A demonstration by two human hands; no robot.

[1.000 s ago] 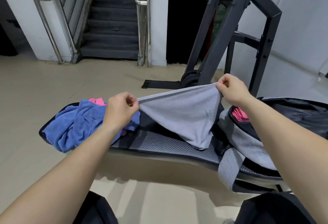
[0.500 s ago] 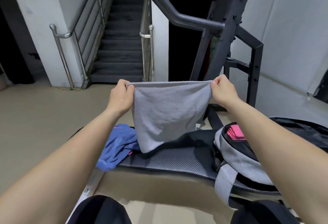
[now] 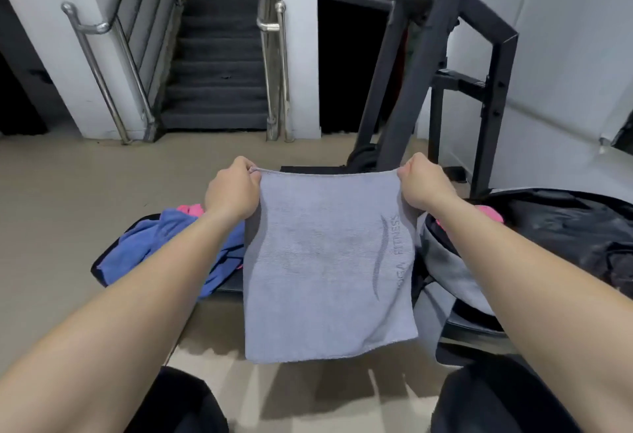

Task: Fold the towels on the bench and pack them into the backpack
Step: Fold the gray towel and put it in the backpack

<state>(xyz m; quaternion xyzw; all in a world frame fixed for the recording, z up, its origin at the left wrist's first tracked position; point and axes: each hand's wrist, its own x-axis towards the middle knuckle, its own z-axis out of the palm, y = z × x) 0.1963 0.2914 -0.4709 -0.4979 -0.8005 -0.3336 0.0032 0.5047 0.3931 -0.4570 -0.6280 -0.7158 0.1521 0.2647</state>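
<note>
Grey towel (image 3: 329,261): held in the air at the centre of the view, hanging flat from its top edge in front of the middle of the bench (image 3: 228,287). Its lower edge falls below the bench's near edge. A curved mark and lettering ending "FITNESS" run up its 3 o'clock side.
Change from earlier frames: one second ago the towel sagged between the hands with its low end on the bench. Half a second ago it hung with its foot at the bench pad. It now hangs clear and smooth, and covers more of the bench.
Left hand (image 3: 233,189): fingers curled, pinching the towel's corner at 10 o'clock.
Right hand (image 3: 424,182): fingers curled, pinching the towel's corner at 2 o'clock.
Hands, relative: well apart and level, with the top edge drawn taut between them.
Blue towel (image 3: 154,251): crumpled on the bench at 9 o'clock of the grey towel, partly behind the left forearm.
Pink towel (image 3: 190,209): a small part shows past the blue towel's far side.
Backpack (image 3: 442,261): grey and black, lying on the bench at 3 o'clock of the grey towel. A pink folded item (image 3: 489,213) shows in its mouth, partly hidden by the right forearm.
Background: dark metal rack (image 3: 411,90) at 1 o'clock, staircase (image 3: 219,55) at 11 o'clock.
</note>
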